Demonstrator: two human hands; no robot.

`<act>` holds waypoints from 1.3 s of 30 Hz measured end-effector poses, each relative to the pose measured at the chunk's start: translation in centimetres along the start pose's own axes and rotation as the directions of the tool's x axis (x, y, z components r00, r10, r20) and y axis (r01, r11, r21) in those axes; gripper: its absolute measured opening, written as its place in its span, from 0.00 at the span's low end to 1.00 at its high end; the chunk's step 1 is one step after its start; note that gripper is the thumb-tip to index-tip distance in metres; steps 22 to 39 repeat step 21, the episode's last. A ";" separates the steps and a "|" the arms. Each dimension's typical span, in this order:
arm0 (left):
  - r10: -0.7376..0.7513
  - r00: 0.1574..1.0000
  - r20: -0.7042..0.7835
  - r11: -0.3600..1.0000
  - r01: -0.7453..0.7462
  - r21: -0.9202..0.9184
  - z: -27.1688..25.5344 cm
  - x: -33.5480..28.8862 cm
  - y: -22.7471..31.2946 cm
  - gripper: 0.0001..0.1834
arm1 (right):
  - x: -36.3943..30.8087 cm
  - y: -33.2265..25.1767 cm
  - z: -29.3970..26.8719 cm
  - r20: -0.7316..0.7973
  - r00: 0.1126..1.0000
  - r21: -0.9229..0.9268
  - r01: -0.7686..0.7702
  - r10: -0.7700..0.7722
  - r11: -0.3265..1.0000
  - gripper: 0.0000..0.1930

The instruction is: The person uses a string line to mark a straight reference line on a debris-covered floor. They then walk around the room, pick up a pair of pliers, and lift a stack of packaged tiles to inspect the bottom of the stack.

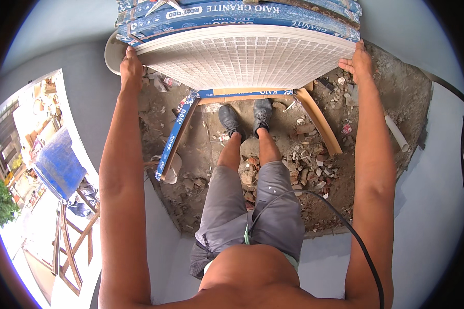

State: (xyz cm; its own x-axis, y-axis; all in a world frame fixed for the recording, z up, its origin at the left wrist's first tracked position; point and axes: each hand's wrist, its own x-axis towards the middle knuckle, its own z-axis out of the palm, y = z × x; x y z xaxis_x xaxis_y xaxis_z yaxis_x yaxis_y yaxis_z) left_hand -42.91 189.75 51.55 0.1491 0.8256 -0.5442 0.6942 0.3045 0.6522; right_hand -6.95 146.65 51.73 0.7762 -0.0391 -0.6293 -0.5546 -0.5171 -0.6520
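Note:
A large white floor tile (252, 59), its gridded underside facing me, leans out from a set of tile edges in front of me. My left hand (131, 68) is closed round the tile's upper left corner. At the opposite corner, my right hand (359, 63) holds the tile's right edge, some of its fingers showing on the near side. Behind it stand blue cardboard tile boxes (232, 15). An opened blue cardboard strip (247, 94) lies below the tile, its side flaps folded out toward me.
Broken bricks and rubble (307, 172) cover the dirt floor beside my shoes (232, 119). To the right lies a white pipe (397, 133) near the wall. A black cable (340, 219) runs across my front. Through an opening on the left, a blue sheet (61, 162) and wooden frame (69, 247) show.

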 end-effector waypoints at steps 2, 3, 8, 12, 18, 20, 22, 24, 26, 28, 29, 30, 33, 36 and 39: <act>0.044 0.998 -0.047 0.998 -0.041 0.057 0.1 -0.2 0.3 0.33 | 0.0 0.0 0.4 -0.032 0.999 -0.027 0.029 -0.030 0.999 0.35; 0.064 0.995 -0.073 0.995 -0.057 0.087 0.0 -0.3 0.2 0.34 | -0.4 -0.2 0.8 -0.040 0.998 -0.036 0.046 -0.048 0.998 0.35; 0.086 0.995 -0.058 0.986 -0.093 -0.137 1.0 0.7 -2.3 0.37 | -0.7 3.6 -1.0 0.051 0.989 0.353 0.109 -0.136 0.929 0.43; 0.002 0.993 -0.121 0.984 -0.023 -0.175 0.8 -0.2 -12.1 0.39 | 1.9 18.1 -1.8 0.006 0.999 0.202 -0.043 0.043 0.978 0.42; -0.288 0.955 0.078 0.617 0.122 0.777 1.4 -5.5 -34.5 0.36 | 2.1 39.3 -0.9 0.361 0.862 -0.871 0.175 0.355 0.460 0.18; -0.455 0.888 0.070 0.470 0.174 0.865 1.2 -6.2 -38.6 0.36 | 3.4 42.1 1.9 0.328 0.869 -0.939 0.256 0.371 0.230 0.19; -0.470 0.882 0.037 0.470 0.215 0.856 0.8 -6.6 -40.5 0.36 | 4.7 43.4 2.9 0.367 0.855 -0.930 0.324 0.366 0.175 0.17; -0.470 0.882 0.037 0.470 0.215 0.856 0.8 -6.6 -40.5 0.36 | 4.7 43.4 2.9 0.367 0.855 -0.930 0.324 0.366 0.175 0.17; -0.470 0.882 0.037 0.470 0.215 0.856 0.8 -6.6 -40.5 0.36 | 4.7 43.4 2.9 0.367 0.855 -0.930 0.324 0.366 0.175 0.17; -0.470 0.882 0.037 0.470 0.215 0.856 0.8 -6.6 -40.5 0.36 | 4.7 43.4 2.9 0.367 0.855 -0.930 0.324 0.366 0.175 0.17; -0.470 0.882 0.037 0.470 0.215 0.856 0.8 -6.6 -40.5 0.36 | 4.7 43.4 2.9 0.367 0.855 -0.930 0.324 0.366 0.175 0.17; -0.470 0.882 0.037 0.470 0.215 0.856 0.8 -6.6 -40.5 0.36 | 4.7 43.4 2.9 0.367 0.855 -0.930 0.324 0.366 0.175 0.17; -0.470 0.882 0.037 0.470 0.215 0.856 0.8 -6.6 -40.5 0.36 | 4.7 43.4 2.9 0.367 0.855 -0.930 0.324 0.366 0.175 0.17; -0.470 0.882 0.037 0.470 0.215 0.856 0.8 -6.6 -40.5 0.36 | 4.7 43.4 2.9 0.367 0.855 -0.930 0.324 0.366 0.175 0.17; -0.470 0.882 0.037 0.470 0.215 0.856 0.8 -6.6 -40.5 0.36 | 4.7 43.4 2.9 0.367 0.855 -0.930 0.324 0.366 0.175 0.17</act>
